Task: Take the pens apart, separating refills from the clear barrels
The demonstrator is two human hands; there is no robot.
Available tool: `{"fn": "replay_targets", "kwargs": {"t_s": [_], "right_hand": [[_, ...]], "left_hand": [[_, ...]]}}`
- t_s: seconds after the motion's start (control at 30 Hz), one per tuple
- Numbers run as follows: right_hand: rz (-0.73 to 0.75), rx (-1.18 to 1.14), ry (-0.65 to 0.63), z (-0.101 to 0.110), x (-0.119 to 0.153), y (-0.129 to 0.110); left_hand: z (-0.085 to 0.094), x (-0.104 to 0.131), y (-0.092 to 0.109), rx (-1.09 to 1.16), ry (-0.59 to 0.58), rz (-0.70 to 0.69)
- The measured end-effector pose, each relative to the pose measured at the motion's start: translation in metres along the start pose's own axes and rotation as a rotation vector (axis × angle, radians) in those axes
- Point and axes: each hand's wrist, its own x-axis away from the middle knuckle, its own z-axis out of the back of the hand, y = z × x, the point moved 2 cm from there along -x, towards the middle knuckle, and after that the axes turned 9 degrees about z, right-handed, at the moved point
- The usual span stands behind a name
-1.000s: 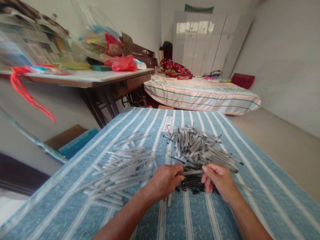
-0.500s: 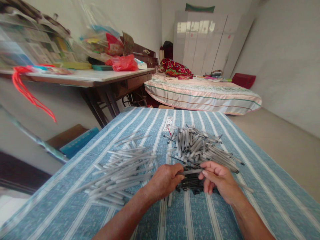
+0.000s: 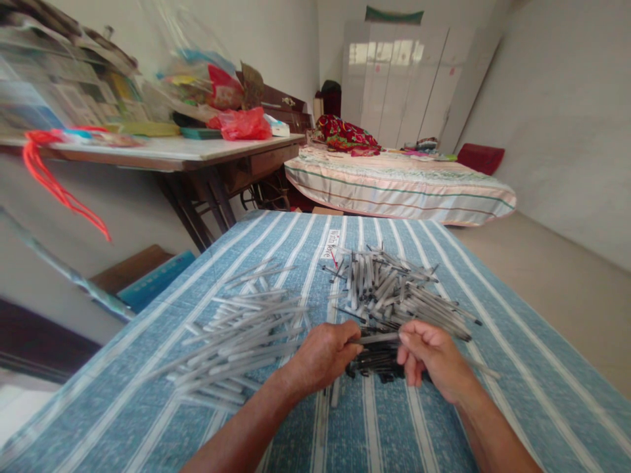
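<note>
A grey translucent pen point(image 3: 379, 338) is stretched level between my two hands. My left hand point(image 3: 325, 355) is closed around its left end, the thumb and fingers pressed together. At the other end, the fingertips of my right hand point(image 3: 434, 358) pinch the pen, with the lower fingers loosely curled. Under the pen lies a heap of thin black pieces point(image 3: 377, 361), partly hidden by my hands. Beyond it is a pile of grey pens with dark ends point(image 3: 389, 282). To the left of my left hand spreads a pile of plain grey pen barrels point(image 3: 236, 341).
A striped blue cloth point(image 3: 493, 355) covers the table. A small paper label point(image 3: 331, 244) lies by the far pile. At the left stands a desk point(image 3: 197, 150) with bags and a red plastic bag point(image 3: 245, 125). Behind are a bed point(image 3: 394, 180) and a pale wardrobe point(image 3: 394, 85).
My right hand's fingers have drawn together into a closer pinch at the pen's right end. My left hand and the piles look the same.
</note>
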Motion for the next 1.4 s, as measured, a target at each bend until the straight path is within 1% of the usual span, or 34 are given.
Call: {"fn": "replay_targets", "kwargs": {"t_s": [0.07, 0.2, 0.33, 0.4, 0.53, 0.73, 1.07, 1.13, 1.27, 1.4], "right_hand": [[0.004, -0.023, -0.014, -0.001, 0.0, -0.001], [-0.026, 0.014, 0.015, 0.0, -0.001, 0.0], [-0.008, -0.008, -0.022, 0.0, 0.0, -0.001], [-0.026, -0.018, -0.03, -0.001, 0.0, -0.002], [-0.055, 0.017, -0.027, -0.001, 0.001, 0.0], [-0.05, -0.037, -0.059, 0.003, 0.001, 0.001], [-0.041, -0.01, 0.015, 0.008, -0.002, -0.003], [-0.032, 0.014, 0.026, 0.009, -0.001, -0.004], [-0.06, 0.141, 0.009, 0.01, 0.0, -0.003], [-0.054, 0.156, -0.019, 0.005, 0.0, -0.002]], "left_hand": [[0.0, 0.0, -0.001, 0.0, 0.007, 0.01], [0.001, 0.0, 0.0, -0.006, 0.002, 0.011], [0.002, 0.0, 0.003, -0.016, -0.022, 0.031], [0.003, 0.001, 0.003, -0.013, -0.024, 0.036], [0.002, 0.0, 0.002, -0.012, -0.039, 0.025], [0.003, 0.0, 0.002, -0.01, -0.087, 0.016], [0.015, 0.001, 0.004, -0.018, -0.142, -0.005], [0.017, 0.001, 0.003, -0.029, -0.15, -0.003], [0.02, 0.002, 0.002, -0.032, -0.143, -0.005], [0.017, 0.003, 0.004, -0.028, -0.13, 0.012]]}}
